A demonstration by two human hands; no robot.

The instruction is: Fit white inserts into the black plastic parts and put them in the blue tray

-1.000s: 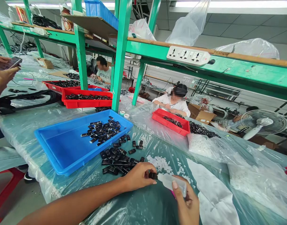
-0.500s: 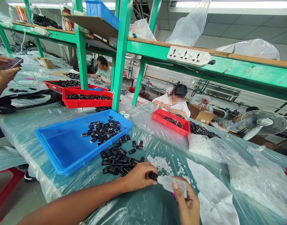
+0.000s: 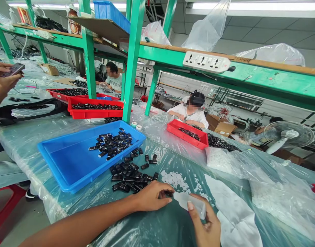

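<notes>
- Bright, cool light from ceiling tubes (image 3: 250, 7), upper edge.
- Glare streaks on plastic film (image 3: 116, 224) over bench (image 3: 157, 147).
- Soft shadows near hands.
- Wide-angle stretch, tilted horizon.
- Faces pixelated; far background soft.

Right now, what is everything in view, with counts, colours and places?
Bottle: one, translucent, right hand
Small part: one, black, left hand
Loose parts: many, black, table and trays
Blue tray: one, blue, left front
Red trays: several, red, farther back
White bits: many, white, beyond the bottle
Sheet: one, white, right front
Table: one, green, under plastic
Shelf frame: one visible run, green, overhead
Power strip: one, white, shelf edge
Plastic bags: several, clear, shelf and table
Large fan: one, white, right background
Other people: several, varied clothing, left and background
Background clutter: too small to count
Left hand, right hand: one each, bare, front
</notes>
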